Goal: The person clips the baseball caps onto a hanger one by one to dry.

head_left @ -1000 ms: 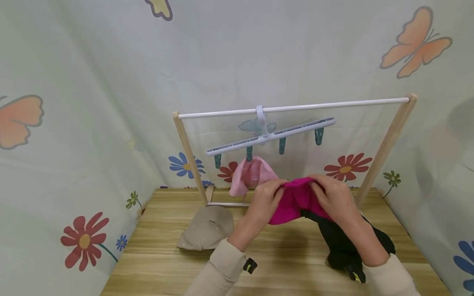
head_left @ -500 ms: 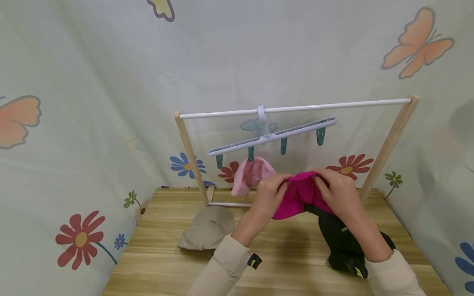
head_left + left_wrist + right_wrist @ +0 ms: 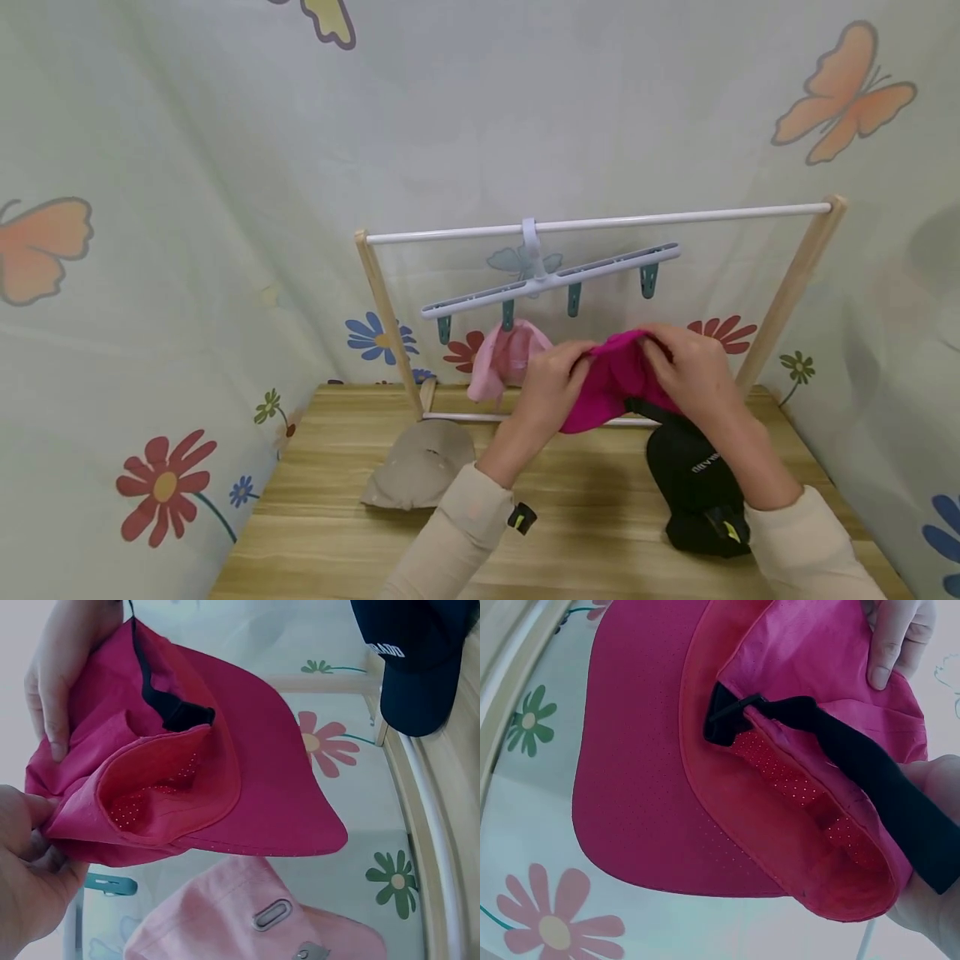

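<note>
A magenta cap (image 3: pixel 609 385) with a black back strap (image 3: pixel 870 772) is held up in front of the rack, its brim (image 3: pixel 270 750) hanging downward. My left hand (image 3: pixel 549 385) pinches the crown at its upper left. My right hand (image 3: pixel 696 375) grips the crown's upper right side. Behind the left hand, a pink cap (image 3: pixel 495 358) hangs from a teal clip (image 3: pixel 507 315) on a pale blue clip hanger (image 3: pixel 480 298). Two more teal clips, one in the middle (image 3: pixel 573 300) and one at the right end (image 3: pixel 648 281), hold nothing.
A wooden-sided rack with a white rail (image 3: pixel 675 218) carries the tilted hanger. On the wooden table (image 3: pixel 315 533), a beige cap (image 3: pixel 423 462) lies at the left and a black cap (image 3: pixel 693 471) at the right, below my right forearm. A flower-and-butterfly curtain (image 3: pixel 225 167) surrounds the table.
Both hands have lifted the magenta cap upward and slightly right, toward the hanger's height. More of the black cap shows now. The pink and beige caps stay in place.
</note>
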The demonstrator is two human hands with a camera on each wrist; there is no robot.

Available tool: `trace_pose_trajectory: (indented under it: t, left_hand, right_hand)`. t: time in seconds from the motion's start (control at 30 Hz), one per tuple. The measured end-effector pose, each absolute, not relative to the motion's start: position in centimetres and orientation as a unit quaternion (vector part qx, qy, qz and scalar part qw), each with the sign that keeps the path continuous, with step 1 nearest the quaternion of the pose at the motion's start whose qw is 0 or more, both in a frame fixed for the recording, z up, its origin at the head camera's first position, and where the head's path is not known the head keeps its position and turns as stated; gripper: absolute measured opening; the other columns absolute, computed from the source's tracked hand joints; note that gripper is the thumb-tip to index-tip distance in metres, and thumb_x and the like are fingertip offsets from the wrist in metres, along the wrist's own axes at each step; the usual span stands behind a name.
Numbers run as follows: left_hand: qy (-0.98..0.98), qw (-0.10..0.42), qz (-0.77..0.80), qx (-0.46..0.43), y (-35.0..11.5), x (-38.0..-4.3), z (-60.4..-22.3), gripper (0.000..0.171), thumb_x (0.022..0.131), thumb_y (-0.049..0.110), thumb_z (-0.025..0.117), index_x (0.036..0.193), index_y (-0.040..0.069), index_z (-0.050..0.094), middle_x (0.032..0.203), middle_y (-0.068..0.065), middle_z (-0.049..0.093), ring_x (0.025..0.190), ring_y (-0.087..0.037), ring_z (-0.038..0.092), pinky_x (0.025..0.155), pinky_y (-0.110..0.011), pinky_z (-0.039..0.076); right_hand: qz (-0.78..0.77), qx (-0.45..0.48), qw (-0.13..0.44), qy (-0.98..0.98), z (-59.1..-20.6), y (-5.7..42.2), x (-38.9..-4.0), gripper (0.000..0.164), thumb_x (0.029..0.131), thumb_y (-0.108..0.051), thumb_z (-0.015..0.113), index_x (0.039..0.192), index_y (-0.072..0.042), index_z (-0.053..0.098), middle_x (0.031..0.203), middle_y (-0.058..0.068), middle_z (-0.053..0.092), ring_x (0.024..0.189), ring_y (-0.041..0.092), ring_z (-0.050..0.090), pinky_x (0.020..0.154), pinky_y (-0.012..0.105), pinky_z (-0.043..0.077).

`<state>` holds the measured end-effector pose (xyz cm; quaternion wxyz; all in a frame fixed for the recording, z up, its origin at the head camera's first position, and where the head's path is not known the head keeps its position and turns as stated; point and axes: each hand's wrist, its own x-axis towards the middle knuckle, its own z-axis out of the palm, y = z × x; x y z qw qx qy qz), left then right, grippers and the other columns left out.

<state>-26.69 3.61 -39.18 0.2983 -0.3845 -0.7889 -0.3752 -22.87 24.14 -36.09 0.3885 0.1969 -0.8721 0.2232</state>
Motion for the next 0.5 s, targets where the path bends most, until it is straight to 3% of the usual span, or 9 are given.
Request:
trace_pose_trajectory:
  t: [0.27,0.5]
  left_hand:
    - [-0.792,0.299,-0.341,-0.409,4.2,-27.5,-37.6,0.022,0.102,0.010,0.061,0.120,0.002,0.071,0.111,-0.010,0.074,0.101,-0.017,0.071,0.094,-0.018,0.052]
    - [-0.799,0.282,-0.345,-0.405,4.6,-28.1,-36.2,0.022,0.102,0.011,0.061,0.120,0.004,0.071,0.110,-0.008,0.075,0.097,-0.015,0.070,0.090,-0.015,0.052]
  right_hand:
    - [0.204,0.200,0.397,-0.872,-34.1,24.7,-23.4,0.020,0.090,0.004,0.071,0.110,0.003,0.072,0.098,0.023,0.074,0.084,0.040,0.072,0.075,0.057,0.059]
    - [0.207,0.200,0.397,-0.872,-33.2,25.3,-23.8,0.019,0.091,0.003,0.072,0.110,0.002,0.072,0.097,0.022,0.074,0.081,0.039,0.072,0.073,0.056,0.059]
